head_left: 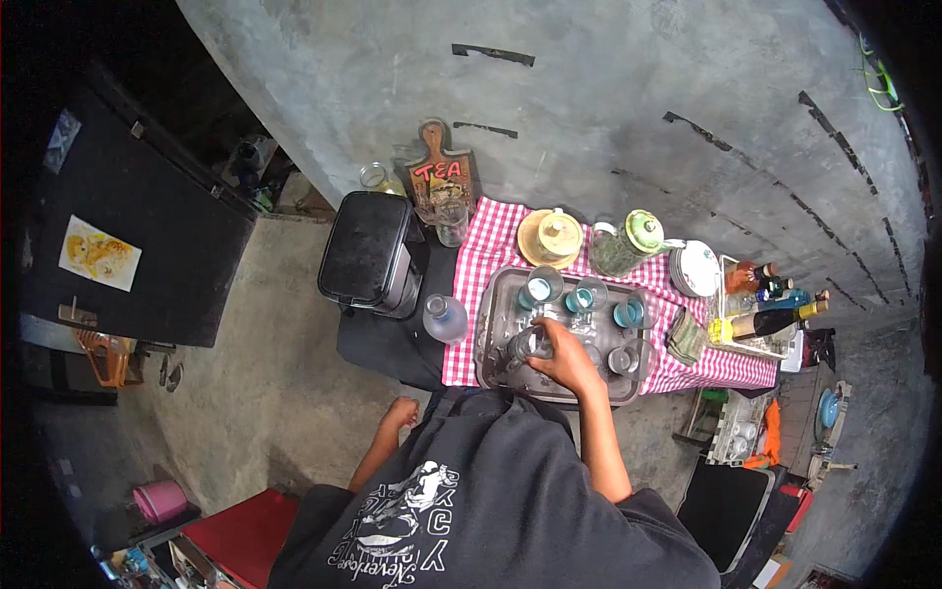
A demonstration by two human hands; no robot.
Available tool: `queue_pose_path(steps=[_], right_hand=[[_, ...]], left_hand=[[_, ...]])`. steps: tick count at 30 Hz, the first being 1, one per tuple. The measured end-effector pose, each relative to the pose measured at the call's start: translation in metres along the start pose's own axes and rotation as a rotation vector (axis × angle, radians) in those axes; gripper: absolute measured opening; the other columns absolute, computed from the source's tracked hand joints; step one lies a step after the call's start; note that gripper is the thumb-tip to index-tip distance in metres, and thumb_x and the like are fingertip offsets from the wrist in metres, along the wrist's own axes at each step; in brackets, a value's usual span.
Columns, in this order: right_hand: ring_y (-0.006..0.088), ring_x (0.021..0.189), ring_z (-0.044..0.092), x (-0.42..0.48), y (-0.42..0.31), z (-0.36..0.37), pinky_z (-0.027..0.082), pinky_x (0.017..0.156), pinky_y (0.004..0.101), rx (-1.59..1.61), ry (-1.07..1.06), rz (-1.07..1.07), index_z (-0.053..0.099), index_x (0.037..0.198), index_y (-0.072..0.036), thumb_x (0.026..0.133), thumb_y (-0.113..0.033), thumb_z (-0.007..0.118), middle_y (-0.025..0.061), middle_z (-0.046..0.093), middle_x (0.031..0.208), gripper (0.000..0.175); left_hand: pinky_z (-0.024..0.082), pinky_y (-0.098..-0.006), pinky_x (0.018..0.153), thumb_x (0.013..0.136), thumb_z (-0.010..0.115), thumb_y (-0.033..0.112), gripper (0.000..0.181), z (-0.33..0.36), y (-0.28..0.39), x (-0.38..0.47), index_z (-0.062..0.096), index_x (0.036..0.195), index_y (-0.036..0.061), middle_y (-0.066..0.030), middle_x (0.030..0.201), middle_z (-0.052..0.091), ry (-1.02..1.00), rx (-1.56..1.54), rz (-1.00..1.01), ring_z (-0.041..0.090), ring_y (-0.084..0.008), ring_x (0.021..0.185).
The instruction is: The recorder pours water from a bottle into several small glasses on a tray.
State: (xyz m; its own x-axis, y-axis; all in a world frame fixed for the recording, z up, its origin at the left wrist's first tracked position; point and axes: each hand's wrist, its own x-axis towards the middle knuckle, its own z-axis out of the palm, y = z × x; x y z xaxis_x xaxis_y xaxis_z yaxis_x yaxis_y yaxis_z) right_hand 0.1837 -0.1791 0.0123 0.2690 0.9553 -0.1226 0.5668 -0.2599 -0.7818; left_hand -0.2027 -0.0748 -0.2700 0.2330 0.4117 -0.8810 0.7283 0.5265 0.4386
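My right hand point(563, 357) grips a clear drinking glass point(527, 344) over the near left part of a grey serving tray point(508, 283). Along the tray's far side stand three glasses with blue contents: a left glass point(539, 289), a middle glass point(585, 297) and a right glass point(633, 312). Nearer me on the right is another clear glass point(629, 359), with no blue in it. Part of the tray is hidden behind my right hand. My left hand point(401, 414) hangs beside my body with curled fingers, apart from the table, and holds nothing visible.
A frosted bottle point(445, 320) and a black lidded bin point(368, 250) stand left of the tray. Behind it are a lidded cup point(559, 234) and a green-lidded glass teapot point(633, 243). Stacked plates point(694, 269), a folded cloth point(686, 336) and a bottle rack point(747, 350) lie right.
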Motion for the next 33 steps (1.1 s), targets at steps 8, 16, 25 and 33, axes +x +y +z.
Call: queue_pose_path(steps=[8,16,25,33], right_hand=[[0.0384,0.117,0.054,-0.001,0.006,0.003,0.044,0.100,0.0411,-0.001,0.012,0.000,0.050,0.126,0.004,0.069,-0.012,0.079,0.0241,0.057,0.122,0.066],[0.0380,0.115,0.055,0.001,-0.002,0.003,0.045,0.098,0.0412,0.003,-0.004,-0.019,0.050,0.125,0.003,0.069,-0.012,0.079,0.0231,0.058,0.120,0.065],[0.0343,0.116,0.057,-0.003,-0.007,0.010,0.045,0.098,0.0399,0.146,0.083,0.008,0.052,0.124,-0.003,0.069,-0.014,0.079,0.0180,0.060,0.120,0.062],[0.0297,0.112,0.060,-0.005,0.004,0.013,0.045,0.097,0.0377,0.180,0.209,-0.037,0.053,0.124,-0.006,0.070,-0.016,0.082,0.0146,0.062,0.118,0.062]], left_hand=[[0.048,-0.0376,0.045,0.082,0.049,0.024,0.027,0.001,0.017,-0.011,0.059,0.081,0.0003,-0.0130,0.065,0.059,-0.004,0.105,0.024,0.057,-0.0236,0.047],[0.047,-0.0371,0.045,0.082,0.050,0.022,0.023,-0.004,0.014,-0.012,0.059,0.080,0.0013,-0.0128,0.065,0.058,0.032,0.099,0.017,0.056,-0.0231,0.046],[0.046,-0.0362,0.045,0.081,0.051,0.023,0.020,-0.004,-0.029,-0.012,0.058,0.078,0.0040,-0.0096,0.064,0.058,0.054,-0.123,-0.045,0.058,-0.0210,0.049],[0.052,-0.0390,0.049,0.082,0.050,0.023,0.026,0.008,-0.080,-0.052,0.063,0.083,0.0002,-0.0140,0.069,0.064,0.109,-0.076,-0.138,0.063,-0.0253,0.053]])
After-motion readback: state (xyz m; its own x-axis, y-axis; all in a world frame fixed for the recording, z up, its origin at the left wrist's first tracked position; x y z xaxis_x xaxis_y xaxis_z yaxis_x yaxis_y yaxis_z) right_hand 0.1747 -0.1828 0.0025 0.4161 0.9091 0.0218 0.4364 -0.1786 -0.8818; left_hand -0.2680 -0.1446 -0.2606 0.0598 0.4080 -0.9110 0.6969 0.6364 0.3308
